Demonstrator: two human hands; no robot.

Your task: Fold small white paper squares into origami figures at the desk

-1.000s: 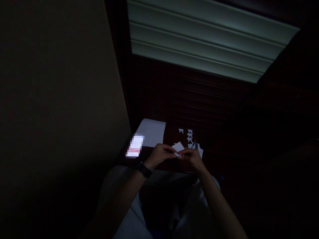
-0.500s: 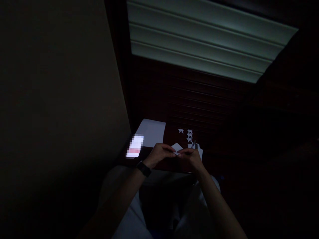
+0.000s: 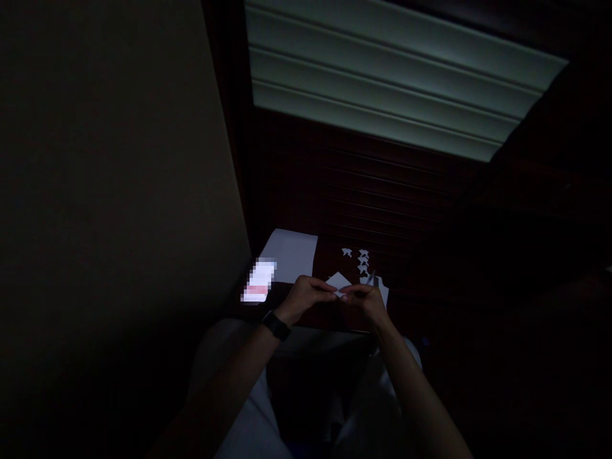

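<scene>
A small white piece of paper [image 3: 338, 280] is pinched between both hands, one corner pointing away from me. My left hand [image 3: 310, 294], with a dark watch on its wrist, grips the paper's left side. On the right side my right hand [image 3: 364, 299] grips it, the fingertips of both hands nearly meeting. A pen-like object [image 3: 371, 277] sticks up by the right hand; whether it is held there or lies behind is unclear. More white paper [image 3: 384, 291] lies just beyond the right hand. Several small folded or cut white pieces [image 3: 363, 261] lie past the hands.
On the left of the dark table [image 3: 329, 319] lie a large white sheet [image 3: 294, 252] and a lit phone [image 3: 259, 280], its screen blurred. A wall [image 3: 143, 159] rises at the left, and slatted panels [image 3: 382, 76] stand behind the table.
The held paper has shifted very slightly to the left and away from me. Both hands keep nearly the same position and grip.
</scene>
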